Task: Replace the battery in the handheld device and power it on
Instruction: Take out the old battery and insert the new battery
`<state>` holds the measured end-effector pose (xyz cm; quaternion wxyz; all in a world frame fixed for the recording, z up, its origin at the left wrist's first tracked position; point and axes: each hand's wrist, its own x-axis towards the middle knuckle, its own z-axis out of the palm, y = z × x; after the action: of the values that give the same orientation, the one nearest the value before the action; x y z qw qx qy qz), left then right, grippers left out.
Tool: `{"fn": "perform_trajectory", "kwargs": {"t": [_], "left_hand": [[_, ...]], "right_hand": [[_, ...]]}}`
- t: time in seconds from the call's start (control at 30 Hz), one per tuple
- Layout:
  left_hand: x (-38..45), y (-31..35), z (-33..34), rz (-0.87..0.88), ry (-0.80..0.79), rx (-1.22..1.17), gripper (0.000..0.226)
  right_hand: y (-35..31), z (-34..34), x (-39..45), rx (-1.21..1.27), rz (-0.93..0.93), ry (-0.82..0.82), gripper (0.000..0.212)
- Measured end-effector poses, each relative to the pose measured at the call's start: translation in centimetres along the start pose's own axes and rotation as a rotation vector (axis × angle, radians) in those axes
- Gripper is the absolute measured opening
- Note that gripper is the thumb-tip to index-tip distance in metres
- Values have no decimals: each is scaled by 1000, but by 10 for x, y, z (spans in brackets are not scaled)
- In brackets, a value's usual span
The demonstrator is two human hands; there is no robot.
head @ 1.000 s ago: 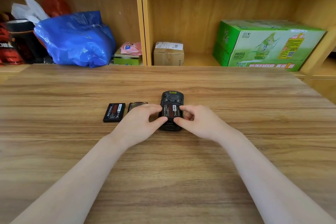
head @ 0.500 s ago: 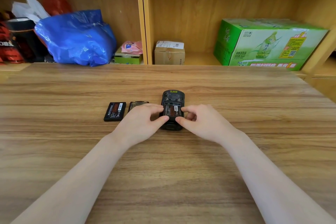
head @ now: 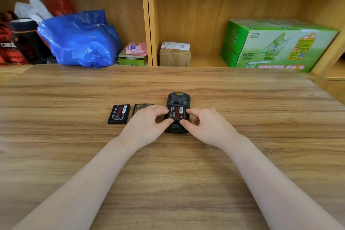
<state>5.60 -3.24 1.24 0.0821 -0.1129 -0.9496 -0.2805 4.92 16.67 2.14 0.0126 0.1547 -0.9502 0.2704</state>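
Note:
A black handheld device [head: 178, 99] lies face down on the wooden table [head: 242, 145], its back open. A black battery [head: 177, 112] with a red and white label sits in its compartment. My left hand [head: 147, 123] pinches the battery's left side with thumb and fingertips. My right hand [head: 205, 125] pinches its right side the same way. A second black battery [head: 119, 114] lies flat on the table to the left. Between it and the device lies the back cover [head: 140, 107], partly hidden by my left hand.
Shelves stand behind the table's far edge. They hold a blue plastic bag [head: 80, 41], a small cardboard box [head: 175, 54], a green drinks carton [head: 276, 45], a pink packet [head: 136, 48] on a green box, and dark bags at far left.
Both hands stay on the battery in the device, with only slight finger shifts. The view has drifted a little.

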Motion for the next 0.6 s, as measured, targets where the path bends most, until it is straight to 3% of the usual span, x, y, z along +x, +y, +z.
{"fn": "perform_trajectory", "kwargs": {"t": [0.6], "left_hand": [[0, 4, 5, -117, 30, -162, 42]], "right_hand": [[-1, 3, 3, 22, -2, 35, 43]]}}
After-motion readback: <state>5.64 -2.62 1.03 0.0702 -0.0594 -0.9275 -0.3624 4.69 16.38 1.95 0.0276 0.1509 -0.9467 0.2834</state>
